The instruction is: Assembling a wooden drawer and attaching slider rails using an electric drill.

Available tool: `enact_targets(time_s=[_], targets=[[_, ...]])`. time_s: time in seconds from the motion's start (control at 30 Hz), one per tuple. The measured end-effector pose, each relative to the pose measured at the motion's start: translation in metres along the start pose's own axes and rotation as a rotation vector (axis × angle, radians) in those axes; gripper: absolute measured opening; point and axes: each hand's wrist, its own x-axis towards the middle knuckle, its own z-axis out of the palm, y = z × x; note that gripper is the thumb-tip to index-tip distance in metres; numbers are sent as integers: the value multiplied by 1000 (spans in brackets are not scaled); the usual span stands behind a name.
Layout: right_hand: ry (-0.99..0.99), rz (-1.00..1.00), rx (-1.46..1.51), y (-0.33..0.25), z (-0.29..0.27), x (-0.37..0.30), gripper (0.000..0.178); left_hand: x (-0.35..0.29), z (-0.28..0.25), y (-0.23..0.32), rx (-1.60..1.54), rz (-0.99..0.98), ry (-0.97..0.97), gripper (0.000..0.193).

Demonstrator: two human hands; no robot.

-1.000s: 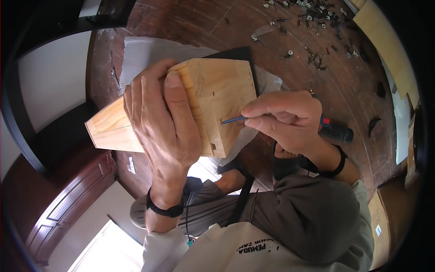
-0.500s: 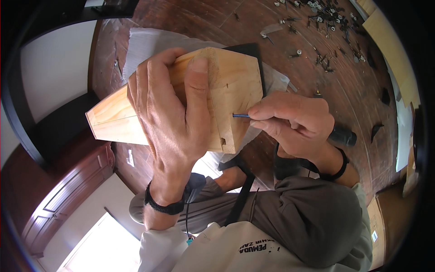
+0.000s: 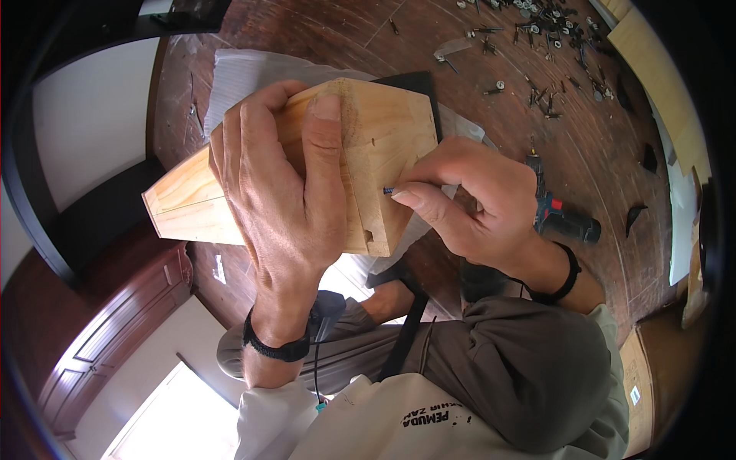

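A pale, tapered wooden block [image 3: 402, 126], perhaps a furniture leg, lies tilted in front of me. My left hand [image 3: 284, 176] wraps over its middle, thumb along the top face. My right hand [image 3: 483, 199] pinches a blue threaded screw [image 3: 389, 191] between thumb and forefinger. Only a short length of the screw shows; its end is at the block's near right part, and how deep it sits I cannot tell. A notch [image 3: 369, 236] is cut into the wood just below it.
A cordless drill [image 3: 567, 220] lies right of my right hand. Several loose screws and fittings [image 3: 552, 31] are scattered on the wooden floor at the far right. White foam sheet [image 3: 253, 73] and a dark panel [image 3: 414, 81] lie under the block. Black furniture frames [image 3: 100, 207] stand left.
My right hand has shifted left, closer to the block, and less of the screw shows. It has uncovered more of the drill. The left hand keeps its hold.
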Motion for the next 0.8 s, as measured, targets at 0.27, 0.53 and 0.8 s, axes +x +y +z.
enact_targets(time_s=[0.27, 0.53, 0.8], targets=[[-70, 20, -74, -4, 8, 10, 24, 0, 2, 1, 9, -13, 11, 35], [-70, 150, 196, -2, 7, -1, 12, 1, -1, 1, 21, -14, 10, 32], [22, -177, 24, 12, 4, -1, 18, 0, 1, 0, 30, 12, 20, 26]])
